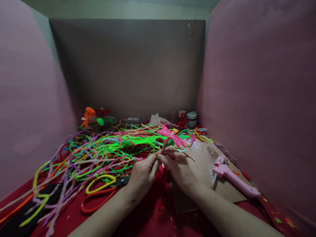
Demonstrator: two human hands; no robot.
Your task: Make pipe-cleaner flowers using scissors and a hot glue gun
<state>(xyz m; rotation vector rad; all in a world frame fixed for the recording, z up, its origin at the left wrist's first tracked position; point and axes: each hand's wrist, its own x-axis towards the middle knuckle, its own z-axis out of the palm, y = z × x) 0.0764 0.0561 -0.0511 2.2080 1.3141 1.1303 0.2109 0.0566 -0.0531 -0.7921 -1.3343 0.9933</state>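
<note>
Both my hands meet in the middle over a red cloth. My left hand [143, 172] and my right hand [179, 166] pinch the thin stem of a pink pipe-cleaner flower [172, 135] with a small yellow centre; the flower rises tilted up and to the right above my fingers. A bit of green shows at the stem between my fingertips. Fingers of both hands are closed round the stem.
A big heap of neon green, lilac and orange pipe cleaners [103, 148] covers the left and middle. Scissors with yellow and red handles [101, 187] lie near my left wrist. A pink glue gun [232, 177] rests on a cardboard sheet [204, 161] at right. An orange pipe-cleaner flower [89, 117] and small jars [191, 119] stand at the back.
</note>
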